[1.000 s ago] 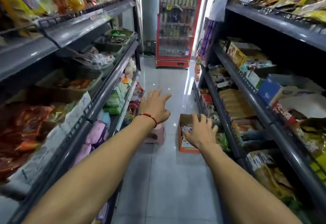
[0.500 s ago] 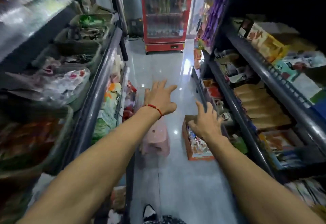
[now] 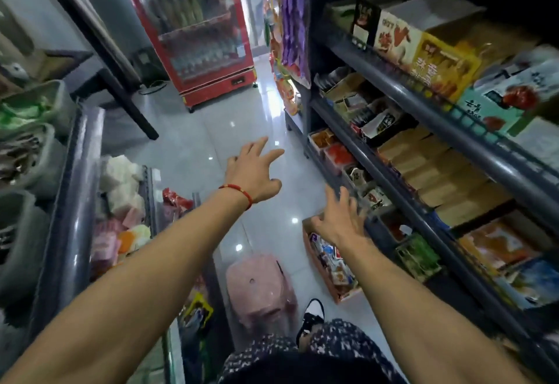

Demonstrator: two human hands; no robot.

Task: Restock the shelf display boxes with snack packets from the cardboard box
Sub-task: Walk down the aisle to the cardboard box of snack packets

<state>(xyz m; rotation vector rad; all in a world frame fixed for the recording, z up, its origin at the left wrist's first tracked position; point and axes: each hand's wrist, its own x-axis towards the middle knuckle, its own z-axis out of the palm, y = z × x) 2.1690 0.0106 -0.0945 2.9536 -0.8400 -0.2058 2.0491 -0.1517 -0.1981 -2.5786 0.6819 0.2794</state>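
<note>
Presently both hands empty, fingers spread: left hand [image 3: 254,176] over aisle floor [image 3: 211,138], right hand [image 3: 338,221] above cardboard box [image 3: 320,265] of snack packets [image 3: 335,265] on floor, against bottom shelf edge [image 3: 390,238]. Pink stool [image 3: 260,289] beside box.

Both forearms are bare, with no sleeves in view. The left hand [image 3: 253,176] has a thin red cord bracelet [image 3: 239,190] around the wrist, just behind the fingers [image 3: 260,149], with a small gold-coloured bead on it (too small to make out further). The right hand [image 3: 340,226] wears nothing. Lower down are dark trousers [image 3: 302,350] with a small white pattern, and a black-and-white shoe [image 3: 311,315].
</note>
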